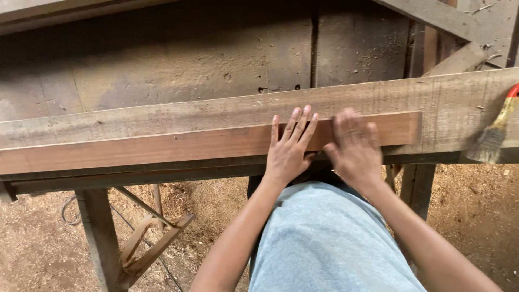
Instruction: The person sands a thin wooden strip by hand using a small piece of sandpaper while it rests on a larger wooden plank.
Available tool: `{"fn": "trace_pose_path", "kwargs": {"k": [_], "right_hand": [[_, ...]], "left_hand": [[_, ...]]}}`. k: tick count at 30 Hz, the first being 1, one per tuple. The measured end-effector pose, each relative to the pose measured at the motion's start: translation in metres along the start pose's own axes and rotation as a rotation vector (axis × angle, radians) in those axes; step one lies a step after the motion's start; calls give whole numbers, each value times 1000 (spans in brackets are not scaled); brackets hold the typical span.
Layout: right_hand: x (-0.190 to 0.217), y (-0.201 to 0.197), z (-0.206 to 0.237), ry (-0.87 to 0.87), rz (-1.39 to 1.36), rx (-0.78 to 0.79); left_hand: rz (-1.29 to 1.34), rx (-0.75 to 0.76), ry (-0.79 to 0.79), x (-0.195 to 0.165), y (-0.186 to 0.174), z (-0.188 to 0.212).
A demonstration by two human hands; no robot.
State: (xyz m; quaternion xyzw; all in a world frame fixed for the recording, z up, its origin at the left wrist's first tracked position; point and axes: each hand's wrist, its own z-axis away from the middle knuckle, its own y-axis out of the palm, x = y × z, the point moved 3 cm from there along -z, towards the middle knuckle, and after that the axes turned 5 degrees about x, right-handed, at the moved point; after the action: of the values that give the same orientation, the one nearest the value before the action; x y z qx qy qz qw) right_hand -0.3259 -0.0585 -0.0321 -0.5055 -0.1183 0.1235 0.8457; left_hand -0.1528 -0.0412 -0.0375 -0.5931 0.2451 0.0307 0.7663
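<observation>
The reddish-brown board lies along the workbench, spanning the frame's centre. The left hand rests flat on it, fingers spread open. The right hand, blurred, presses beside it, fingers extended. Keep both palms flat and pressure even.

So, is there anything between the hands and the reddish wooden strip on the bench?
Nothing visible. The left hand lies flat on the reddish wooden strip, fingers spread. The right hand is blurred but also lies over the strip. The paintbrush lies apart, at the right end of the bench.
</observation>
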Motion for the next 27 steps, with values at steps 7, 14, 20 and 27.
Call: {"fn": "trace_pose_path", "kwargs": {"k": [7, 14, 20, 27], "right_hand": [[43, -2, 0, 13, -52, 14], [80, -13, -7, -80, -120, -143], [136, -7, -20, -101, 96, 202], [155, -22, -18, -131, 111, 109]], "left_hand": [[-19, 53, -15, 29, -12, 22], [59, 267, 50, 51, -52, 34], [-186, 318, 328, 47, -52, 47], [-231, 275, 395, 39, -27, 28]]}}
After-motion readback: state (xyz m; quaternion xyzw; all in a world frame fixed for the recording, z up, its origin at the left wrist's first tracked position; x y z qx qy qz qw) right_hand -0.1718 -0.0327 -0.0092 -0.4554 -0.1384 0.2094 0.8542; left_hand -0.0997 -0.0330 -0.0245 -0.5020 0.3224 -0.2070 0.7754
